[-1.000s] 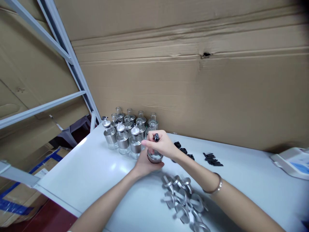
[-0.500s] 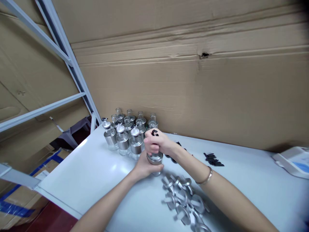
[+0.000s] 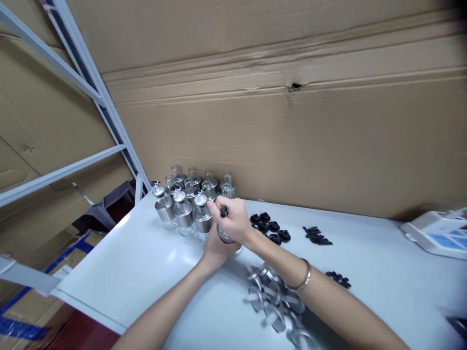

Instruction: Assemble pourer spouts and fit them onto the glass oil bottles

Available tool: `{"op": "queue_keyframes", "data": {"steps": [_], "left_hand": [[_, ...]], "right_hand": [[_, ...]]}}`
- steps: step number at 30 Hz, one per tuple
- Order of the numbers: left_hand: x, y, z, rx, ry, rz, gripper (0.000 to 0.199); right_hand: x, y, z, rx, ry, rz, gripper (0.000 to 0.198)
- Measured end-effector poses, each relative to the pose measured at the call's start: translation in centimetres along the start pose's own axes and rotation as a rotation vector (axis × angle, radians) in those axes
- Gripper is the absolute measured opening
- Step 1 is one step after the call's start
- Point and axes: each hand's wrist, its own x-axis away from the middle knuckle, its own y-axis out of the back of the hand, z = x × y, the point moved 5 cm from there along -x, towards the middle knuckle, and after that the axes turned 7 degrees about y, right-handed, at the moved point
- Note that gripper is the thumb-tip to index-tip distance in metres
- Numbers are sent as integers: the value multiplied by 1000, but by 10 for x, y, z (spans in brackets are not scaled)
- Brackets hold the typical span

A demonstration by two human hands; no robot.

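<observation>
My left hand point(image 3: 215, 247) is wrapped round the lower body of a glass bottle with a metal band point(image 3: 224, 236). Over the bottle's top, my right hand point(image 3: 236, 219) is closed in a fist, and a black tip point(image 3: 224, 211) pokes out of it. The fingers hide most of the lid under that tip. Just left of my hands stand three similar bottles with silver lids point(image 3: 183, 214), and behind them several bottles with bare glass necks point(image 3: 208, 177). Silver lids with stems point(image 3: 272, 296) lie in a loose pile below my right forearm.
Black round caps point(image 3: 273, 226), black strips point(image 3: 316, 236) and small black pieces point(image 3: 338, 279) lie in groups on the white table point(image 3: 146, 272). A white plastic container point(image 3: 434, 233) sits at the right. Cardboard point(image 3: 255, 131) rises behind, and a grey metal frame point(image 3: 109, 107) stands left.
My right fist has turned and tilted on the bottle's top, with its thumb now beside the black tip. The view has shifted slightly right, showing more black parts. My left hand keeps its hold.
</observation>
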Motion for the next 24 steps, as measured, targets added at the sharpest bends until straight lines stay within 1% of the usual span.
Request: {"op": "queue_keyframes", "data": {"steps": [2,4,5,7,9,12,13,14,16,17,19,20,22,24], "left_hand": [[2,-3,0,13,21,27,51],[3,-3,0,41,43,35,56],[3,-3,1,55,51,32,58],[2,-1,1,75,62,21,57],[2,0,1,78,66,16,52],[2,0,3,79,78,6,48],[2,0,3,74,84,5,47],[2,-1,5,63,91,6,48],[3,-1,8,25,109,11,51],[4,-1,10,4,118,11,55],[6,1,14,-39,118,12,63],[7,1,16,-65,99,17,67],[10,1,18,-137,15,39,69],[14,1,16,-250,-125,59,70]], "right_hand": [[-6,1,-8,-153,-168,16,42],[-10,-1,-15,-367,-350,53,45],[-11,-2,-17,-460,-415,75,47],[-13,-5,-19,-587,-509,115,51],[-14,-6,-21,-674,-594,114,53],[-16,-6,-23,-760,-706,37,54],[-19,-4,-22,-773,-705,-8,54],[-22,-1,-19,-763,-667,-53,54],[-31,7,-9,-662,-495,-113,52],[-34,11,-2,-582,-393,-118,51],[-34,17,12,-404,-235,-68,49],[-31,19,18,-322,-197,-22,48],[-20,21,24,-174,-181,87,46],[-6,26,28,-62,-197,170,45]]}}
